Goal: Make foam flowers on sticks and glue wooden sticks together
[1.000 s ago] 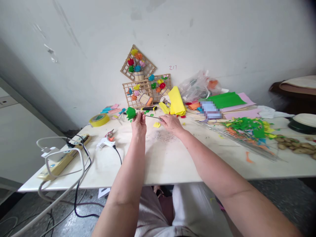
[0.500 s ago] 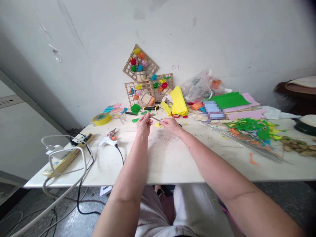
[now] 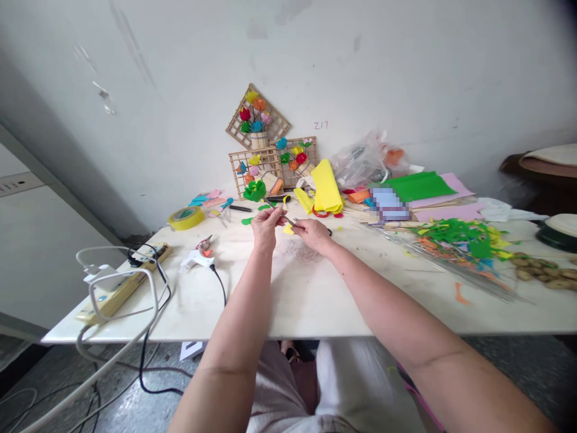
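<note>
A thin dark stem [image 3: 289, 221] runs between my two hands over the middle of the table. At its upper left end is a green flower [image 3: 255, 190]. My left hand [image 3: 267, 226] pinches the stem below the flower, fingers closed. My right hand [image 3: 312, 233] is closed round the stem's lower right end; its fingertips are too small to make out fully. Brown crumbs [image 3: 301, 251] lie below my hands. Green cut pieces [image 3: 247, 221] and a yellow scrap [image 3: 288, 228] are near my left hand.
A glue gun [image 3: 197, 257], yellow tape [image 3: 186, 218] and a power strip [image 3: 121, 287] with cables stand left. Lattice frames with flowers [image 3: 258, 117] lean on the wall. Yellow felt [image 3: 327, 187], green felt [image 3: 421, 186], wires [image 3: 455, 267] and colored scraps [image 3: 480, 237] lie right.
The green flower has tipped and shows its petals more openly. My left hand has moved slightly right along the stem, and my right hand has shifted slightly.
</note>
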`<state>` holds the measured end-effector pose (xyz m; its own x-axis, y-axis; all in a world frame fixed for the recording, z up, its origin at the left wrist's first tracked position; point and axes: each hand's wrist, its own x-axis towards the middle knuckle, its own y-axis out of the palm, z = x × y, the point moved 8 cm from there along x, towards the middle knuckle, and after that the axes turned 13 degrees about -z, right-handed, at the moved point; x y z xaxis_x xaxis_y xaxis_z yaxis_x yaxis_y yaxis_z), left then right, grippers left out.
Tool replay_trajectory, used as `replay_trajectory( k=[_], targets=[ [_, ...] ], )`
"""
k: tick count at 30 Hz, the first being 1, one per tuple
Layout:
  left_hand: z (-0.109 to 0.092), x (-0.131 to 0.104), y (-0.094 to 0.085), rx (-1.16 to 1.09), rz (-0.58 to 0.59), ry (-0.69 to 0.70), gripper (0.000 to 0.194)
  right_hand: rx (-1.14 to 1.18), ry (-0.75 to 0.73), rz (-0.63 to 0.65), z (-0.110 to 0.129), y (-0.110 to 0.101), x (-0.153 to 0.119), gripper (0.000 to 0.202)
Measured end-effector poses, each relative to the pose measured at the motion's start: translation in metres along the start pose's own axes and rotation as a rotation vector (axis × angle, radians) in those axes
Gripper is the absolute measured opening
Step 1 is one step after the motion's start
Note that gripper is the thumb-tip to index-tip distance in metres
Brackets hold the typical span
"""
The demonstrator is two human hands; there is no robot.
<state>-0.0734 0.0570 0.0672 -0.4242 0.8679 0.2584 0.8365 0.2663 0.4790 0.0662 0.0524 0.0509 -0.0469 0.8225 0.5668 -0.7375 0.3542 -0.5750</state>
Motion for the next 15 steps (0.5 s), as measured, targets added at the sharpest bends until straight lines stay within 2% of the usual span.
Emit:
replay_trajectory(
  k=[4, 8, 15],
  targets=[
    [0.0, 0.0, 0.001, -0.048, 0.028, -0.027, 0.027, 0.025, -0.068, 0.007, 0.011, -0.006, -0.002, 0.022],
    [0.004, 0.005, -0.002, -0.101, 0.055, -0.074, 0.023, 0.232, -0.107, 0.087, 0.024, -0.001, -0.005, 0.026],
    [0.01, 0.004, -0.001, -0.167, 0.061, -0.179, 0.019, 0.598, 0.117, 0.236, 0.029, 0.003, -0.011, 0.032]
  ],
)
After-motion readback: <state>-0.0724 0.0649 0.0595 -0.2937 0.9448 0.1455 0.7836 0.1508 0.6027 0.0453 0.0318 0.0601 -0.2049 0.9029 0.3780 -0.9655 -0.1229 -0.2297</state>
